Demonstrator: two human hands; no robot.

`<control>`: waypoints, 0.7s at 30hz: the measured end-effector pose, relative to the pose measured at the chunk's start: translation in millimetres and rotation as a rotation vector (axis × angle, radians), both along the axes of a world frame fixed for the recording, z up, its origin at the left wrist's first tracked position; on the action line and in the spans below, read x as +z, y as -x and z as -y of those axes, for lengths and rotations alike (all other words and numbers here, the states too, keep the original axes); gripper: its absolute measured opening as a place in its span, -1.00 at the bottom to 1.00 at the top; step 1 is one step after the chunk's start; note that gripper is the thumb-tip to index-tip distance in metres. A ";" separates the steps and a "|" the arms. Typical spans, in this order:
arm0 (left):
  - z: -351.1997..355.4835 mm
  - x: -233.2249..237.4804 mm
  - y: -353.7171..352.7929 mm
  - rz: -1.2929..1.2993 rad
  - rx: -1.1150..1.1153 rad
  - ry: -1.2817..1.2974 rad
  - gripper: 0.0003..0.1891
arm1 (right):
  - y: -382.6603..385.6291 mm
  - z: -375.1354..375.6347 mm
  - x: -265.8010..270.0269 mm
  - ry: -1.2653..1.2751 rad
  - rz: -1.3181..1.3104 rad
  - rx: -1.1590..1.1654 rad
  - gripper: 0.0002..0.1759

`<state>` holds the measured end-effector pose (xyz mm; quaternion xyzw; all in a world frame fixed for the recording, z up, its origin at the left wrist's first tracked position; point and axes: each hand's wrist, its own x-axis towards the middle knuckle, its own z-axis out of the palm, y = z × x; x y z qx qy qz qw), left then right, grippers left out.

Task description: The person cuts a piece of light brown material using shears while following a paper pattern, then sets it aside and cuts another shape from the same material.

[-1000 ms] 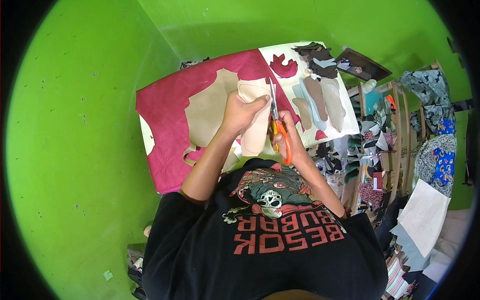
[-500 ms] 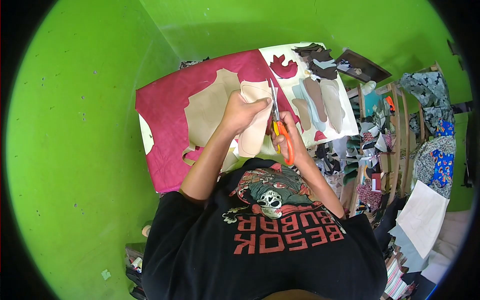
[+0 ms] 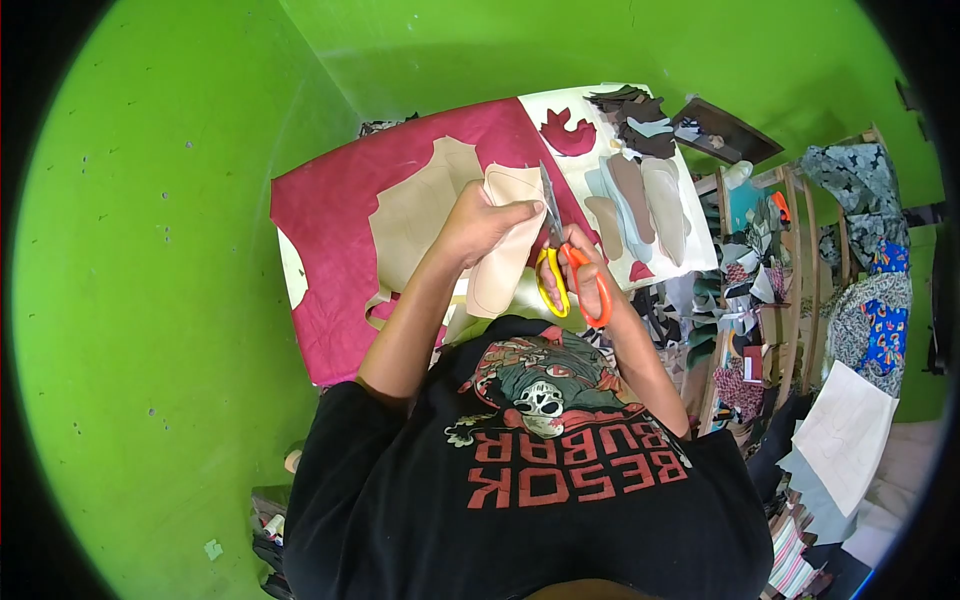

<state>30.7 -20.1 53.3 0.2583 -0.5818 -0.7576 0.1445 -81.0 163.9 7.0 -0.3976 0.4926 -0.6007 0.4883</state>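
Observation:
My left hand (image 3: 480,225) grips a beige sheet piece (image 3: 508,258), thumb on top, with a sole-like outline drawn on it. My right hand (image 3: 592,275) has its fingers through the loops of a pair of scissors (image 3: 552,232), one yellow and one orange. The loops are spread, and the blades point away from me along the piece's right edge. Under my left hand, a larger beige sheet (image 3: 415,210) with a cut-out contour lies on a dark red sheet (image 3: 325,235).
On the table's pale right part (image 3: 695,245) lie several sole-shaped pieces (image 3: 662,205), a dark stack of cut pieces (image 3: 630,105) and a curved red scrap (image 3: 568,135). Shelves (image 3: 790,280) crammed with fabric stand at right. A green wall (image 3: 180,250) rises at left.
The scissors' loops have spread apart as my right hand opened. The beige piece's lower end has swung slightly left, and the strip by its right edge no longer shows.

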 end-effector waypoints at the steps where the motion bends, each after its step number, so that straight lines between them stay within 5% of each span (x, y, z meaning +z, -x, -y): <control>1: -0.8 0.3 -0.2 -0.012 0.012 -0.011 -0.82 | 0.1 0.4 -1.4 0.012 0.032 0.011 0.08; 21: -6.8 -3.6 1.2 -0.006 -0.013 0.004 -0.82 | 0.4 -3.9 4.6 -0.053 -0.100 -0.064 0.09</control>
